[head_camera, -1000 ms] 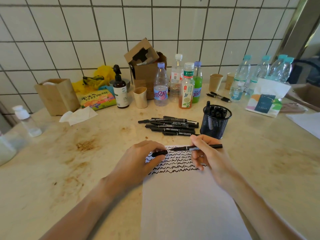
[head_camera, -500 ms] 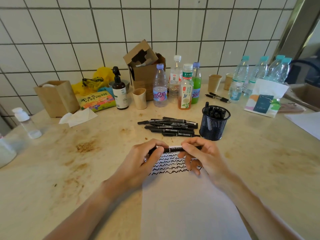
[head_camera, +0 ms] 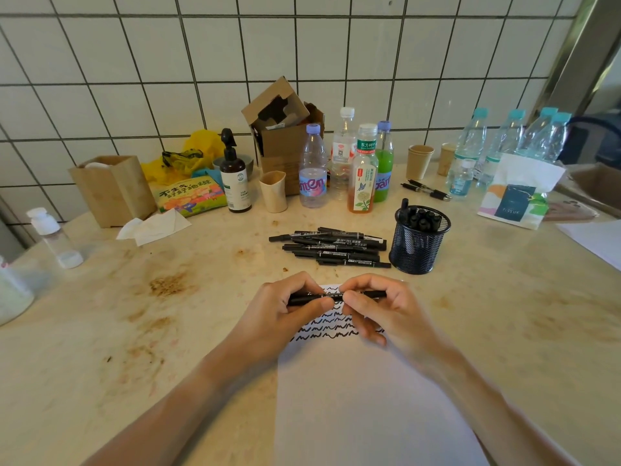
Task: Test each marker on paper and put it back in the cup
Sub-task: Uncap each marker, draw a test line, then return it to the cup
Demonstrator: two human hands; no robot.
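A black marker (head_camera: pixel 336 296) lies level between my two hands, just above the top of the white paper (head_camera: pixel 363 398). My left hand (head_camera: pixel 285 311) grips its left end and my right hand (head_camera: pixel 386 307) pinches its right half. Black wavy test lines (head_camera: pixel 331 326) cover the paper's upper part. Behind the paper lies a pile of black markers (head_camera: pixel 332 247). To its right stands a black mesh cup (head_camera: pixel 418 242) with several markers upright in it.
At the back stand drink bottles (head_camera: pixel 361 169), a cardboard box (head_camera: pixel 285 129), a pump bottle (head_camera: pixel 235 176), paper cups (head_camera: pixel 418 161) and water bottles (head_camera: pixel 504 146). A tissue pack (head_camera: pixel 517 196) sits right, two pens (head_camera: pixel 426 190) near it. The stained table (head_camera: pixel 134 314) stretches left.
My hands came together along the marker: the right hand slid left along the barrel toward the left hand, and the marker now sits level between both.
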